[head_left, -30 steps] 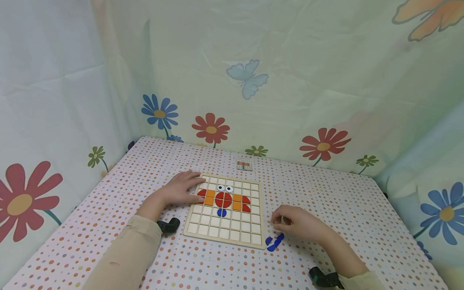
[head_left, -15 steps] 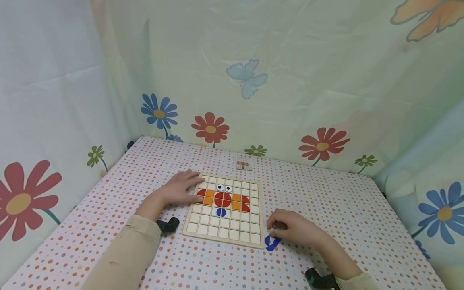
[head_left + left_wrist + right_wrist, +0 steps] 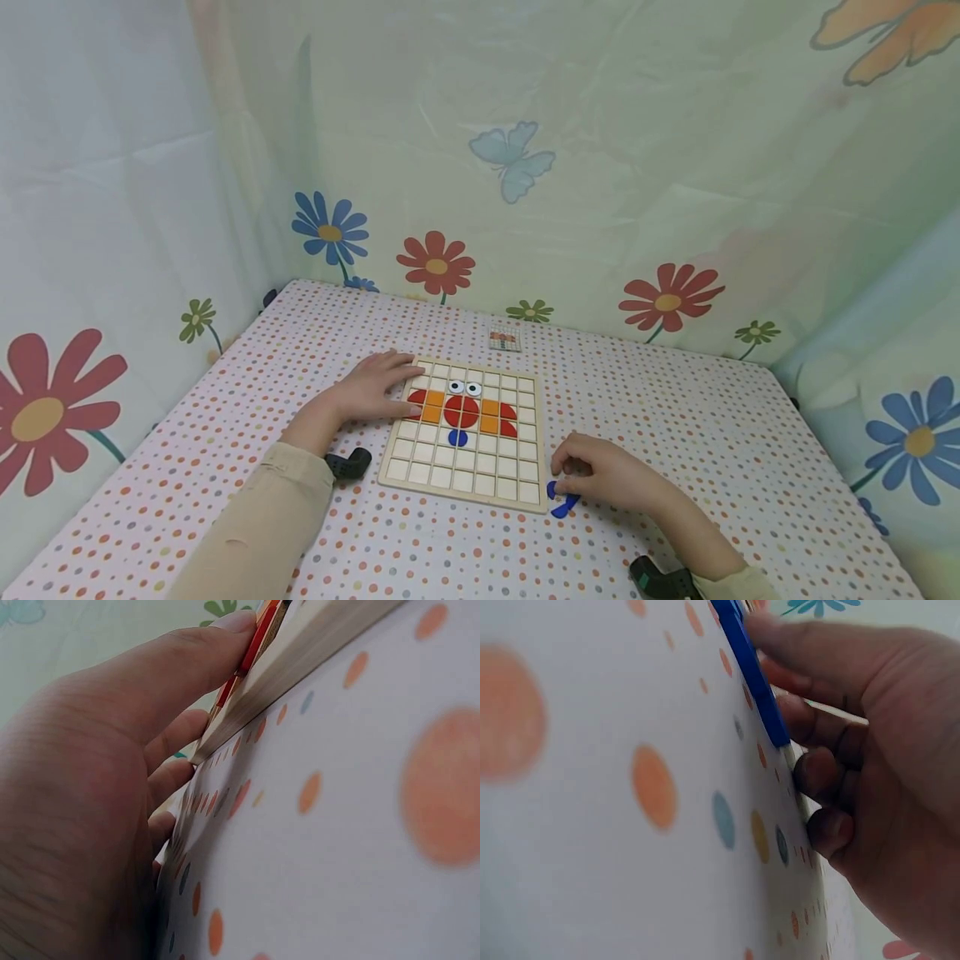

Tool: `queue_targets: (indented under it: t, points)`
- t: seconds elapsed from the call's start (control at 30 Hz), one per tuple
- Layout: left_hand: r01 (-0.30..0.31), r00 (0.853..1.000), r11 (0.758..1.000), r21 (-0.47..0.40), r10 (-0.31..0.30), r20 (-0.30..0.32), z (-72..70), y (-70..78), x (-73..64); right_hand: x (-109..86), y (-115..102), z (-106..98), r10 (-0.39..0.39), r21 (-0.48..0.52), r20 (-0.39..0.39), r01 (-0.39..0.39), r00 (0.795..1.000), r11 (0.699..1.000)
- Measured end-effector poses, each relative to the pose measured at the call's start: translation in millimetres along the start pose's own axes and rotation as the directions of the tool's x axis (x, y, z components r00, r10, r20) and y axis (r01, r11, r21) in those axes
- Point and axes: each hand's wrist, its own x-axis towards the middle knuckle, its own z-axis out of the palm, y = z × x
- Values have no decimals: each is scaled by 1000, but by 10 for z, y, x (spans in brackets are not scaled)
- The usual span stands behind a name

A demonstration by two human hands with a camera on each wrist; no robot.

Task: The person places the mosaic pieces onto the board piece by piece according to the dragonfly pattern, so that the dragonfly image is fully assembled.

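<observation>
On the dotted table lies a square wooden grid board (image 3: pixel 463 483) with red, orange and blue flat pieces and two eye pieces set in its cells. My left hand (image 3: pixel 371 390) rests on the board's left edge, fingers extended, the thumb over a red piece (image 3: pixel 262 634). Just off the board's lower right corner lie several loose blue pieces (image 3: pixel 561 508). My right hand (image 3: pixel 611 468) is at them with bent fingers, its thumb tip right by a blue piece (image 3: pixel 754 679) in the right wrist view. Whether it pinches one I cannot tell; the fingers partly cover them.
A small pattern card (image 3: pixel 505 339) stands or lies behind the board. The spotted tabletop (image 3: pixel 420 550) extends around it, enclosed by flower-printed curtains (image 3: pixel 562 200) at the back and sides. A black wrist device (image 3: pixel 348 465) sits at each wrist.
My right hand has moved left and slightly down onto the loose blue pieces, and the leftmost blue piece has shifted slightly away from me. My left hand and the board stay put.
</observation>
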Motion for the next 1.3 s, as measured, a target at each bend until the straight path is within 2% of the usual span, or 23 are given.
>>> queue_targets:
  t: [0.13,0.57,0.83,1.03,1.3]
  points:
    - [-3,1000,1000,-1,3,2,-16,-2,8,3,-4,9,17,12,-17,-17,1000,1000]
    - [-2,1000,1000,-21,2,-6,-30,-1,16,17,-38,13,24,-50,-29,-25,999,998]
    - [-1,1000,1000,-4,1,-9,-17,0,20,0,-54,-3,40,0,-20,-40,999,999]
    - [10,1000,1000,-7,-10,-8,-15,11,16,-5,-56,-6,41,2,-20,-41,999,999]
    - [13,1000,1000,-11,-13,-7,9,7,6,-11,-21,17,13,19,-30,-13,999,1000]
